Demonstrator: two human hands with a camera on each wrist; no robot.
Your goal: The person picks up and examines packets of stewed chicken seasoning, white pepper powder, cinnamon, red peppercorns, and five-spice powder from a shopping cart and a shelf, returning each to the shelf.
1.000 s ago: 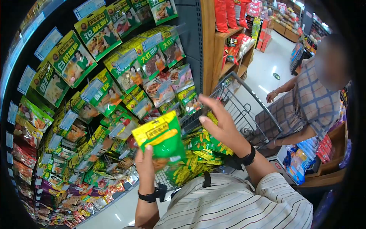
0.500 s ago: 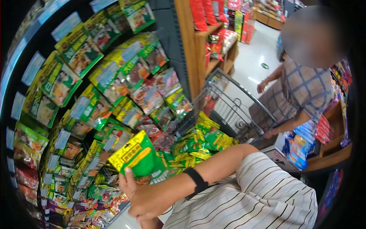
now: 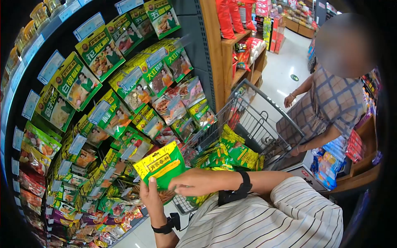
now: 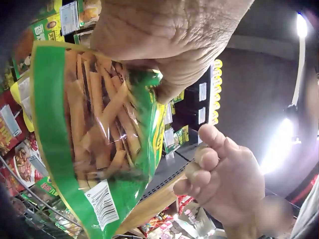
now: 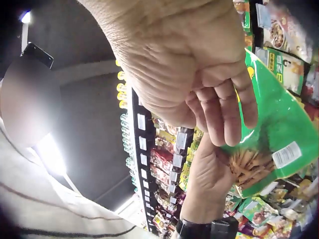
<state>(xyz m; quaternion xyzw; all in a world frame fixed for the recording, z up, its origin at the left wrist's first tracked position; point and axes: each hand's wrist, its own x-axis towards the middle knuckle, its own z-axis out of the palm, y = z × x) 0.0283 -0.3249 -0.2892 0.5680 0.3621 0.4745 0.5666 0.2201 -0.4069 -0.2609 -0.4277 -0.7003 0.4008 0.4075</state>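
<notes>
My left hand (image 3: 152, 200) pinches a green and yellow spice packet (image 3: 165, 165) at its lower left edge, thumb on the front. In the left wrist view brown sticks and a barcode show through the packet's back (image 4: 99, 114), with the left hand (image 4: 164, 40) gripping its top edge. My right hand (image 3: 194, 182) is beside the packet's right side, fingers loosely bent and holding nothing; the right wrist view shows the right hand (image 5: 184, 64) palm side, fingers near the packet (image 5: 279, 124). Whether they touch it, I cannot tell.
Hanging spice packets (image 3: 78, 82) fill the shelf on the left. A metal shopping cart (image 3: 264, 120) with many green and yellow packets (image 3: 233, 153) stands ahead. A person in a checked garment (image 3: 331, 99) is at the right, near a wooden shelf (image 3: 213, 49).
My right hand moved from above the cart across to the left hand, then back to the packet's right side. The left hand still holds the packet, now slightly lower than at first.
</notes>
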